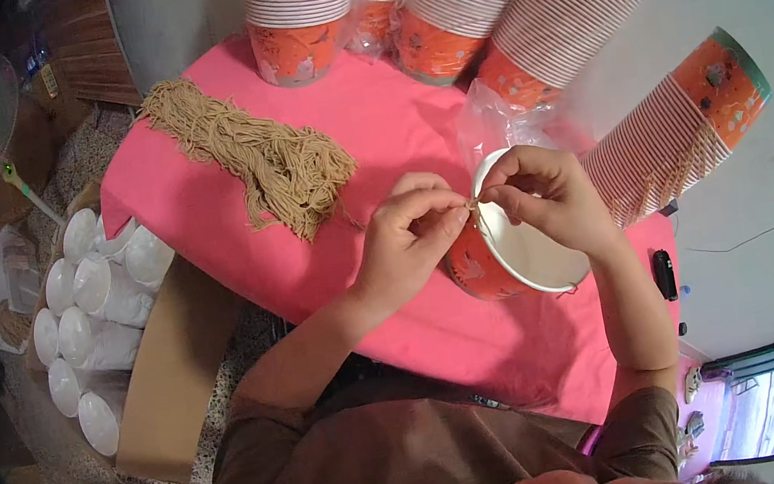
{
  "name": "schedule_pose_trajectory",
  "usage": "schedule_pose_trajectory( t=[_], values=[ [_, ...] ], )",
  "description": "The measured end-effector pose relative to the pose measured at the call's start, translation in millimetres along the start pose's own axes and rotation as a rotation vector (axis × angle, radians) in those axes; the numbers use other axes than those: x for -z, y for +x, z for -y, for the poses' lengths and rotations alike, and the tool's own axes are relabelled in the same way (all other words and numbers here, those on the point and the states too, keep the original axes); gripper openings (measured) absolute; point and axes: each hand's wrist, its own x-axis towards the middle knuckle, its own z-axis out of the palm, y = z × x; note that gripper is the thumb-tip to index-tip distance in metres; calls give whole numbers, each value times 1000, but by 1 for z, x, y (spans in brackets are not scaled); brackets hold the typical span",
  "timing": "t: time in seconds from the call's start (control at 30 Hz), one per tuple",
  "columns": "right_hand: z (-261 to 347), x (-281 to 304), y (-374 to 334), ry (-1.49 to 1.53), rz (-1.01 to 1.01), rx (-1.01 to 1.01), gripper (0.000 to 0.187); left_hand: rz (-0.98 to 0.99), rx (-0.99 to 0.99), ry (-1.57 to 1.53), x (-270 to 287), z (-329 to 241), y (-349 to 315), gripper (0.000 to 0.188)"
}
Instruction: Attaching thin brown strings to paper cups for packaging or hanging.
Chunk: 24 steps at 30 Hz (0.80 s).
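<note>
An orange paper cup (501,259) with a white inside lies tilted on the pink table (200,211). My left hand (407,239) and my right hand (547,196) meet at the cup's rim, the fingertips of both pinching a thin tan string (473,203) there. The right hand also rests over the upper edge of the cup. A short bit of string hangs off the lower rim. A bundle of tan strings (267,155) lies on the table to the left of my hands.
Several tall stacks of orange cups (562,6) lean along the table's far and right side, some in clear plastic (499,118). A cardboard box (171,378) holding stacks of white-bottomed cups (89,309) stands on the floor at left. A small black object (664,274) lies at the right.
</note>
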Motion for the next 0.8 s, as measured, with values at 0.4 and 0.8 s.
schedule_pose_trajectory(
  t=[0.4,0.8],
  values=[
    [0,-1,0,-90,7,50,5,98,298,-169,2,0,1,12],
    [-2,1,2,-66,22,74,4,26,155,-128,-8,1,-4,13]
  ],
)
